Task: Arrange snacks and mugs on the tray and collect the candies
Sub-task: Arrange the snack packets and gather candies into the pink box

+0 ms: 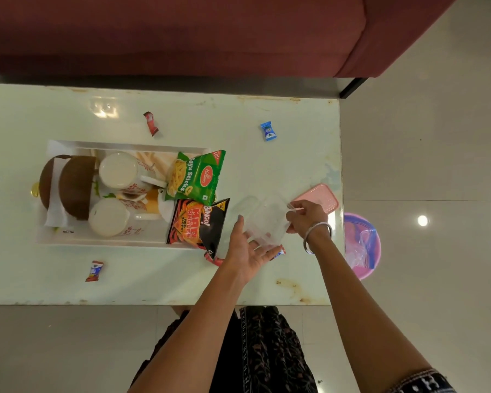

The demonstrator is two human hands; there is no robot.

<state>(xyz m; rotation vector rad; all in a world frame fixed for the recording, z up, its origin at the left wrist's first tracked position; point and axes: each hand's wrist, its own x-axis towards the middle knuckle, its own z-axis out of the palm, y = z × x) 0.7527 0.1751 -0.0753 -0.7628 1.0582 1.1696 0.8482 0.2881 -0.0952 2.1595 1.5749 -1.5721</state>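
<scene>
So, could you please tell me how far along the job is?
Done: two white mugs and the green Soya Sticks packet and black Mad Angles packet rest on the white tray. In hand: the right hand pinches a clear plastic box, left hand open beside it, pink lid off. Left: a red candy, a blue candy and a red-blue candy lie loose on the pale table.

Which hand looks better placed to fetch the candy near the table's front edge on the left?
Probably the left hand: it is open, holds nothing, and lies nearer that candy. The right hand grips the clear box and sits farther away.
</scene>
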